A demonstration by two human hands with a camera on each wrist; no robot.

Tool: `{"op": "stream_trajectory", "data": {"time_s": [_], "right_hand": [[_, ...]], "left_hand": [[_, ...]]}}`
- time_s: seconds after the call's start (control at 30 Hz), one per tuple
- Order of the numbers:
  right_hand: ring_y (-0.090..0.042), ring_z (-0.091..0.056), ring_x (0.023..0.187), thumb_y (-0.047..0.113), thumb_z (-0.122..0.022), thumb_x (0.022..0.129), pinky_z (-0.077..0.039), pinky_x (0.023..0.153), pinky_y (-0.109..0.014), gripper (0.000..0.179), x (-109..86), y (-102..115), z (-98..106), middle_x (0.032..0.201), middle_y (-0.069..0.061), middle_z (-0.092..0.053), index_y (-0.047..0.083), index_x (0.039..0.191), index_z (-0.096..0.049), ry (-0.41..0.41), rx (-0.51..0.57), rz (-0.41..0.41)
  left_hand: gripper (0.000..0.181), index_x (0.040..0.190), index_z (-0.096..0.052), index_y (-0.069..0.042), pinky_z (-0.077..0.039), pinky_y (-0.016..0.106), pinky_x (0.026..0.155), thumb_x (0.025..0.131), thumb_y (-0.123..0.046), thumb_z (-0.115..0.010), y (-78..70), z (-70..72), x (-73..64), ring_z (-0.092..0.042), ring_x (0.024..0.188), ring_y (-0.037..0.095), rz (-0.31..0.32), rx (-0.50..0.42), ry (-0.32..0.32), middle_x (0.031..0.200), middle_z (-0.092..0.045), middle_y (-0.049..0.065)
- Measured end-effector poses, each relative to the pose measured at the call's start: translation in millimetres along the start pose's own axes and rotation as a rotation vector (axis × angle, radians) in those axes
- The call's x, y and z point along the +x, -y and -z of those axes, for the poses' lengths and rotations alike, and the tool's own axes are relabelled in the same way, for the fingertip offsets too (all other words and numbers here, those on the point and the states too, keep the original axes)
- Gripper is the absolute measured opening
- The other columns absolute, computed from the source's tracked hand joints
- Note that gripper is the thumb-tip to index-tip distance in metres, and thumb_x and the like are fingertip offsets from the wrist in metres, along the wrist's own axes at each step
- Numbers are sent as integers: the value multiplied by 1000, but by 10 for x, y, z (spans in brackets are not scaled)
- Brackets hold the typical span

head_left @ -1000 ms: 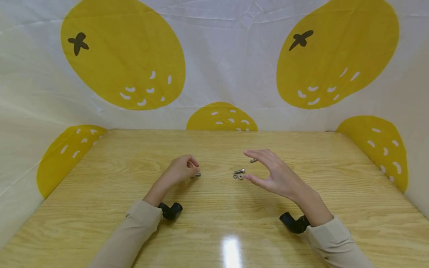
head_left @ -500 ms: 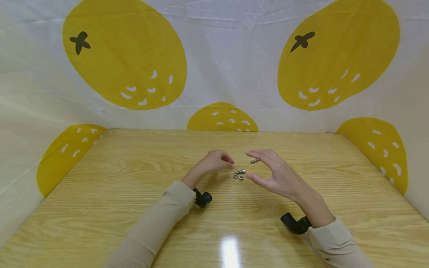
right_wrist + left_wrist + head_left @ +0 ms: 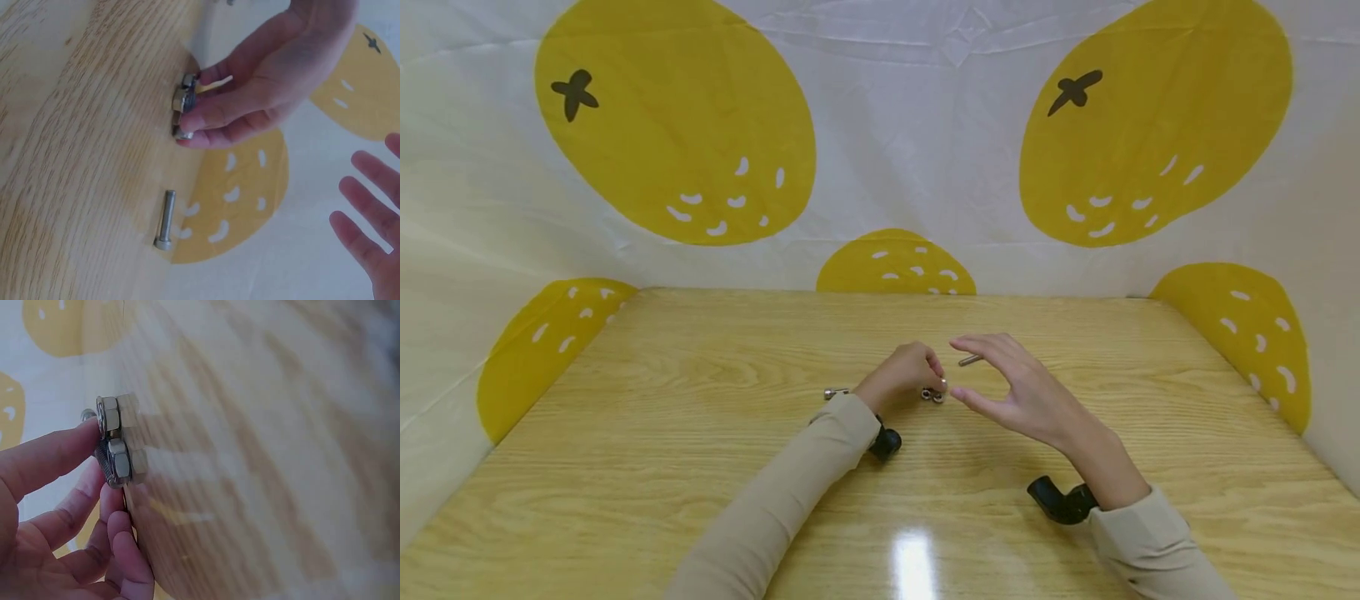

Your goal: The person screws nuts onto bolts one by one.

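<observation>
My left hand (image 3: 910, 368) reaches to the middle of the table and pinches a bolt (image 3: 104, 459) between thumb and fingers, low at the tabletop. Two hex nuts (image 3: 119, 459) sit side by side right against that bolt; in the head view the nuts (image 3: 937, 398) show just below the fingertips. My right hand (image 3: 1018, 387) is spread, thumb and fingers wide apart, holding nothing. Beyond it lies another bolt (image 3: 970, 360), partly covered by its fingers; the right wrist view shows this bolt (image 3: 164, 222) whole on the wood.
Further metal hardware (image 3: 833, 392) lies left of the nuts, partly behind the left forearm. Black wrist mounts (image 3: 886, 443) stick out below both wrists. A white cloth (image 3: 917, 150) with yellow fruit shapes rises behind the wooden table (image 3: 700, 333).
My left hand has left the hardware at the left, moved right to the nuts and taken hold of the bolt beside them. The right hand has hardly moved.
</observation>
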State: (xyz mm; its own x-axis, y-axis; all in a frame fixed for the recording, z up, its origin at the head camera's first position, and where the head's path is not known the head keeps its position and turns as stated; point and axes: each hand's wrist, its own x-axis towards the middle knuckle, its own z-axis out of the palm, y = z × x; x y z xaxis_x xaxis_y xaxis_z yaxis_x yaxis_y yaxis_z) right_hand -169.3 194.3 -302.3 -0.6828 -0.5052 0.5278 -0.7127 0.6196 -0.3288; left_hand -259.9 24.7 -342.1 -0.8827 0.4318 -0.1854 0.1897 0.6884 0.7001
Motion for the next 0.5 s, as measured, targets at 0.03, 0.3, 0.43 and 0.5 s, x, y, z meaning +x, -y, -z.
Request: {"op": "stream_trajectory", "data": {"time_s": [0.03, 0.3, 0.43, 0.5], "right_hand": [[-18, -54, 108, 21, -74, 79, -46, 90, -44, 55, 0, 0, -1, 126, -4, -56, 13, 129, -53, 0, -1, 2], [-17, -53, 108, 20, -74, 79, -46, 91, -43, 55, -1, 7, -7, 126, -4, -56, 11, 129, -53, 0, 0, 14], [-19, -53, 110, 21, -74, 79, -44, 94, -46, 55, -3, 15, -2, 127, -6, -56, 11, 129, -53, 8, -1, 10], [-20, -52, 111, 22, -73, 80, -43, 96, -48, 55, -1, 18, -1, 128, -6, -55, 11, 129, -53, 16, -1, 5]], "left_hand": [[12, 79, -63, -7, -39, 22, 61, 78, -13, -74, 2, -6, 4, -49, 68, 12, 2, 2, 0, 73, -59, 0], [14, 76, -63, -6, -37, 20, 52, 77, -12, -76, -27, -21, 13, -47, 60, 11, 16, 46, -1, 68, -57, -1], [12, 76, -63, -5, -37, 19, 52, 77, -10, -75, -45, -21, 25, -46, 60, 11, -3, 58, -2, 69, -57, 0], [11, 77, -64, -4, -37, 19, 52, 76, -9, -74, -54, -16, 24, -46, 61, 11, -18, 52, -7, 70, -57, 0]]}}
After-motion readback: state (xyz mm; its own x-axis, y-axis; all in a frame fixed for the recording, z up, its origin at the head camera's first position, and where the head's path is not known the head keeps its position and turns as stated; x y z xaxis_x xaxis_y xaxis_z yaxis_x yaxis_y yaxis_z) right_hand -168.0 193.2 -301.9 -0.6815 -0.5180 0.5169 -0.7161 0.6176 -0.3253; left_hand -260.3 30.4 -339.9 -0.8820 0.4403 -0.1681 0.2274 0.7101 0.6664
